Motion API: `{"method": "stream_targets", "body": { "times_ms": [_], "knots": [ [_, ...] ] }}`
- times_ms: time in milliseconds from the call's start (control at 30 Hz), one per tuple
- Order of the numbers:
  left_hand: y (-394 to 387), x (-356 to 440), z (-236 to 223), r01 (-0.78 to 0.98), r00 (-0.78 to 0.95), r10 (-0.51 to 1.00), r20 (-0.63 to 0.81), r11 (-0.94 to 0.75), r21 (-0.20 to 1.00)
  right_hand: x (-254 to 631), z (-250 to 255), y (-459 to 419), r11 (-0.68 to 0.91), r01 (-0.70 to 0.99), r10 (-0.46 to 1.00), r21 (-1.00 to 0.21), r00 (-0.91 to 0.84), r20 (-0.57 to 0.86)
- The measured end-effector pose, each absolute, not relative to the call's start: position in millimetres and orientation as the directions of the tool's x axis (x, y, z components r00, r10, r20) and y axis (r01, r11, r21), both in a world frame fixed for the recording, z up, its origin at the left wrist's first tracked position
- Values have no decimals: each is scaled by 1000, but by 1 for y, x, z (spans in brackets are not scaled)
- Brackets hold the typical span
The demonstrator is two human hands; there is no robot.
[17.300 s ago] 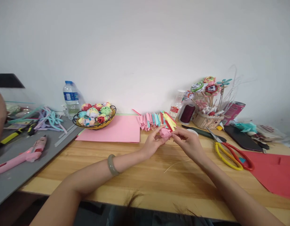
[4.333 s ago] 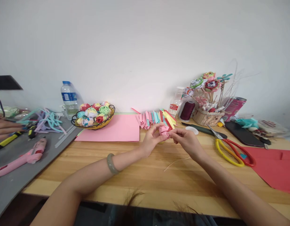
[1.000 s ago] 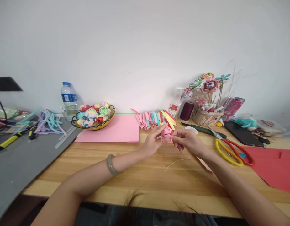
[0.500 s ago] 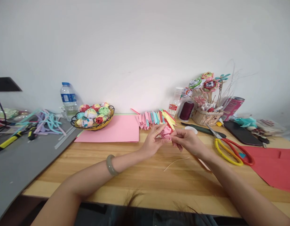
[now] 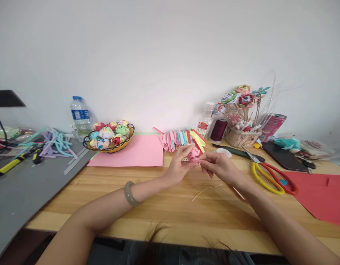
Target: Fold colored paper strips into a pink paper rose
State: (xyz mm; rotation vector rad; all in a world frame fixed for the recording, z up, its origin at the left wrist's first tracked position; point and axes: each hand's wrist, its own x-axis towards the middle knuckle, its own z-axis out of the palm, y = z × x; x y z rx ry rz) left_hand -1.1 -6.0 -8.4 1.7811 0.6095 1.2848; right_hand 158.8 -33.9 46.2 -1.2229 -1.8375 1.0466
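Note:
A small pink folded-paper flower (image 5: 194,154) is held up above the table between both hands. My left hand (image 5: 178,166), with a ring on a finger and a bangle on the wrist, has its fingers wrapped round the paper from the left. My right hand (image 5: 218,165) pinches the paper's right edge between thumb and fingertips. Parts of the paper are covered by the fingers. Just behind lies a row of folded paper pieces (image 5: 172,141) in pink, blue, red and yellow. Below the hands a thin thread (image 5: 207,190) rests on the wood.
Scissors (image 5: 266,173) with yellow and red handles, a dark knife (image 5: 238,152), a phone (image 5: 282,156) and red paper (image 5: 321,195) lie right. A thread spool (image 5: 218,130) stands behind. Pink sheets (image 5: 142,154), a basket of paper flowers (image 5: 118,147) and a water bottle (image 5: 81,116) are left.
The right fingertips have shifted very slightly left along the pink paper. Both hands keep their hold, and everything on the table stays where it was.

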Motion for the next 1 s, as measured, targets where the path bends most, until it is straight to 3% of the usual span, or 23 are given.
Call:
{"method": "stream_targets", "body": {
  "times_ms": [233, 367, 633, 1000],
  "knots": [
    [-6, -1, -9, -101, 393, 742, 543, -552, 828, 159, 44, -33, 273, 438, 944, -856, -295, 150],
    [-4, -1, -10, -111, 359, 776, 518, -516, 850, 161, 45, -33, 355, 423, 900, -834, -396, 183],
    [-3, -1, -12, -105, 358, 782, 510, -509, 854, 165, 45, -33, 425, 602, 896, -676, -386, 219],
    [-4, 0, -13, -132, 437, 729, 527, -528, 839, 166, 42, -31, 352, 535, 919, -768, -353, 176]
  ]
}}
